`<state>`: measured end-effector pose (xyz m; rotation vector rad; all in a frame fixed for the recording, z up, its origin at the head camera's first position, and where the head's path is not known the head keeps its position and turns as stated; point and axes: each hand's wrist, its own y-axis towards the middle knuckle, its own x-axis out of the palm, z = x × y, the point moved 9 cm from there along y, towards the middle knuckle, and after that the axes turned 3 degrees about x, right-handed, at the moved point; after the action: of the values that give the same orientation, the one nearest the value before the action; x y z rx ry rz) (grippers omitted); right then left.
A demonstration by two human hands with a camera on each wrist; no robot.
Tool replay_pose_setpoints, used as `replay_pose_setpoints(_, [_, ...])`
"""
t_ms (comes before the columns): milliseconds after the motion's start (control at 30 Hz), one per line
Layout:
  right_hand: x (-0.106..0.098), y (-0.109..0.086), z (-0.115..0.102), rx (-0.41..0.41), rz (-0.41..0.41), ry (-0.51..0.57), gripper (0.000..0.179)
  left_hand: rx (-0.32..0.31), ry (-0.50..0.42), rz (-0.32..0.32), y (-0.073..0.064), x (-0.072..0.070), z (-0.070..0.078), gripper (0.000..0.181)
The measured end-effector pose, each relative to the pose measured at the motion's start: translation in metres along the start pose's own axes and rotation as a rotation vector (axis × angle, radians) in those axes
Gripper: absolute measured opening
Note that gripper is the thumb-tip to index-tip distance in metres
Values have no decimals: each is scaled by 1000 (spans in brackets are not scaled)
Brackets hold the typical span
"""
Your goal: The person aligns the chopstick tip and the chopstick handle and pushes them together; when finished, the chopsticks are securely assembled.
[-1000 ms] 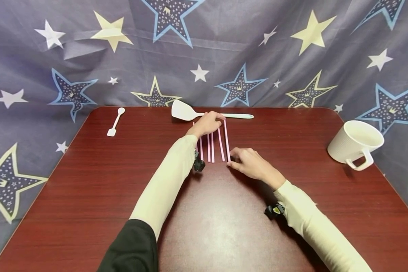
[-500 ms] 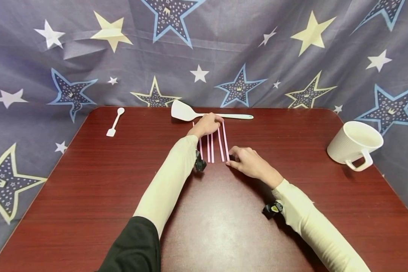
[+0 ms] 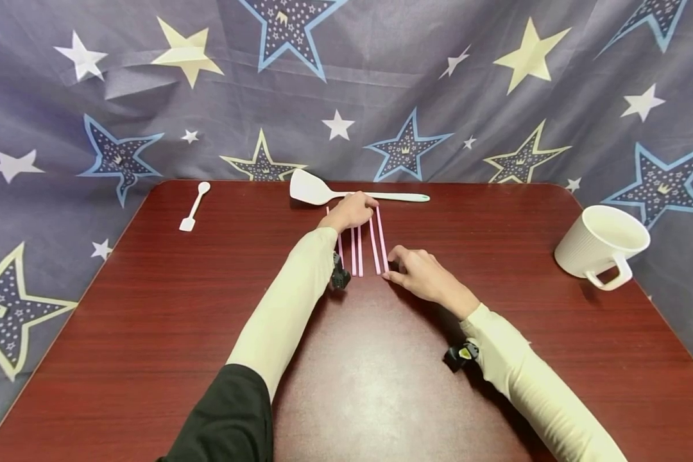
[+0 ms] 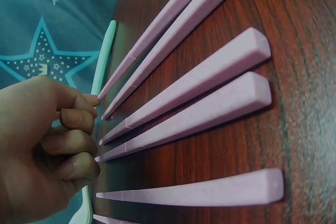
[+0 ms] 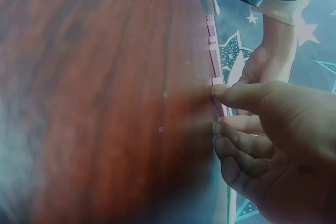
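Observation:
Several pink chopsticks (image 4: 189, 95) lie side by side on the table, thin tips away from me. My left hand (image 3: 351, 210) reaches over their far ends, covering parts of some. In the left wrist view its fingers are curled, with the fingertips at the thin tip of the outermost chopstick (image 4: 157, 30), the rightmost in the head view. My right hand (image 3: 424, 276) holds the thick near end of that same chopstick. In the right wrist view, the thumb is on one side of the chopstick (image 5: 221, 109) and the fingers are on the other.
Behind the chopsticks lies a white spatula (image 3: 312, 189) with a pale green handle. A small double-ended white spoon (image 3: 194, 205) is at the back left. At the right edge stands a white ribbed mug (image 3: 600, 247). A star-patterned cloth (image 3: 346, 90) hangs behind the table.
The rightmost chopstick has shifted slightly left, closer to its neighbour, with both hands at its ends. In the last half second almost nothing has moved.

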<state>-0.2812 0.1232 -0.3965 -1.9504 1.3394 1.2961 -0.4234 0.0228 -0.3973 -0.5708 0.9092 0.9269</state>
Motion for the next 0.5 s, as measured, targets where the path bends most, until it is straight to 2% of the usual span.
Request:
replay_pose_setpoints(133, [0,1,0,9,-6,5,26,6,-6,-12,-1,-1,0,46])
replay_pose_setpoints(267, [1,2,2,17,-13,3,28,23,-23,9,-5,-7,-1,45])
replay_pose_setpoints(367, [0,1,4,32,-13,11,30,38,-38,58,-15,-21,0,43])
replay_pose_setpoints(500, [-7,-5,11,67,3,43,32,64,-56,158,-38,-46,2,41])
